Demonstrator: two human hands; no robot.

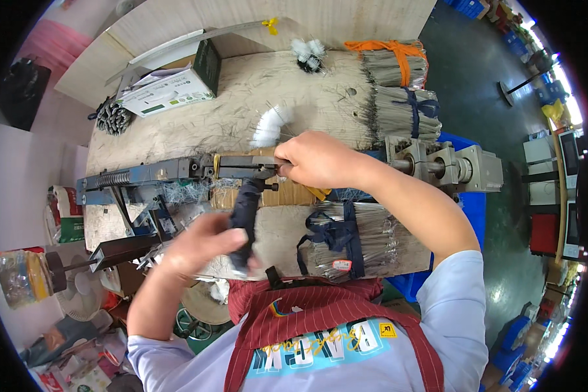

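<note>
Across the bench runs a long blue-grey metal machine (170,171), with a clamp-like bar at its middle. My right hand (310,157) is closed in a pinch at the right end of this bar; what its fingertips hold is hidden. A handle wrapped in black tape (245,212) sticks out from the bar toward me. My left hand (206,245), blurred by motion, is around the lower part of this handle, thumb on top and a fingertip showing on the far side. Just beyond the bar lies a curved brush with white bristles (271,125).
Bundles of thin metal wires, one tied with orange cloth (402,62), one with a dark strap (408,108), lie on the right. Another tied wire bundle (356,238) is nearer me. A cardboard box (176,85) and white-and-black brushes (308,55) stand at the back.
</note>
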